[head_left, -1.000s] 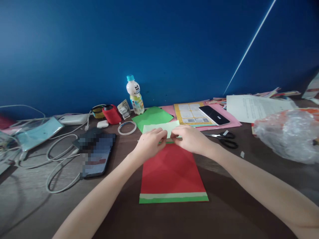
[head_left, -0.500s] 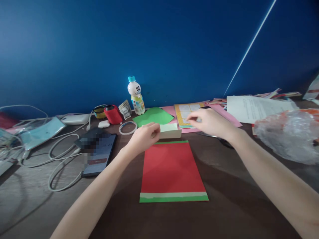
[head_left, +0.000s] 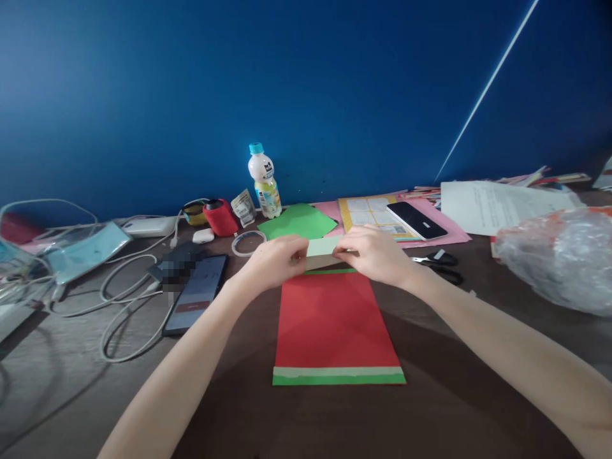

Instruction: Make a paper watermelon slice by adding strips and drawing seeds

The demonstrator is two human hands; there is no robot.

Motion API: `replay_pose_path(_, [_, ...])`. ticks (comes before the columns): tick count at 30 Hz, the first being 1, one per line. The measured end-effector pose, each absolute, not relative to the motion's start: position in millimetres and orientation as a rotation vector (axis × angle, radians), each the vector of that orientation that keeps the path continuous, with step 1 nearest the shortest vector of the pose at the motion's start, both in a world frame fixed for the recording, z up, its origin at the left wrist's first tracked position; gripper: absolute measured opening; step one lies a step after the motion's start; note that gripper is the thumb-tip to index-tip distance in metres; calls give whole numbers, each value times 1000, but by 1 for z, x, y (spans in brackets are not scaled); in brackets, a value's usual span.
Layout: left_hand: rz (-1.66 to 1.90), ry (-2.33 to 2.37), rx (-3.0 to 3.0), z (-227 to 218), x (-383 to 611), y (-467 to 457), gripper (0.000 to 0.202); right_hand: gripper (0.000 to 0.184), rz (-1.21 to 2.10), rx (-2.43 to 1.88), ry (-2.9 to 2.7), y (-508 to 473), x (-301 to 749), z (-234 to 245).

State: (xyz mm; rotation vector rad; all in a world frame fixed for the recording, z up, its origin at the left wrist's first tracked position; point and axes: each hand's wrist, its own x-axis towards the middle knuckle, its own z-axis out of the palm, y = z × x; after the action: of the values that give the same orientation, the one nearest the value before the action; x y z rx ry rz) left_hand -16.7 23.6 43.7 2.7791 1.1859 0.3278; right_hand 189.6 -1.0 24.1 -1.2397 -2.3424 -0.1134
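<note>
A red paper sheet [head_left: 335, 322] lies flat on the brown table [head_left: 430, 408], with a pale and a green strip along its near edge and a green edge at its far end. Just above that far end my left hand [head_left: 277, 260] and my right hand [head_left: 375, 255] both pinch a small pale green paper strip [head_left: 324, 246], one hand at each end.
Behind lie a green sheet [head_left: 299, 221], a pink sheet with a yellow card and a black phone [head_left: 417, 220], scissors [head_left: 440, 264], a tape ring [head_left: 247, 242], a bottle [head_left: 264, 180], a red cup [head_left: 220, 217]. Left: phone [head_left: 196, 293], white cables [head_left: 129, 306]. Right: plastic bag [head_left: 559, 258], papers.
My right hand, which had reached back toward the yellow card half a second ago, has come back and taken hold of the strip's right end. The view shifted slightly.
</note>
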Motion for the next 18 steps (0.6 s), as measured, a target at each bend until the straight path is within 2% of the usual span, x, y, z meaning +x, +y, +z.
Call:
replay_pose_path(11, [9, 1491, 2517, 73, -70, 43, 6, 14, 55, -1382, -2383, -4, 195, 36])
replay_pose_path(18, [181, 1601, 2501, 86, -72, 34, 12, 16, 717, -1448, -2663, -13, 195, 37])
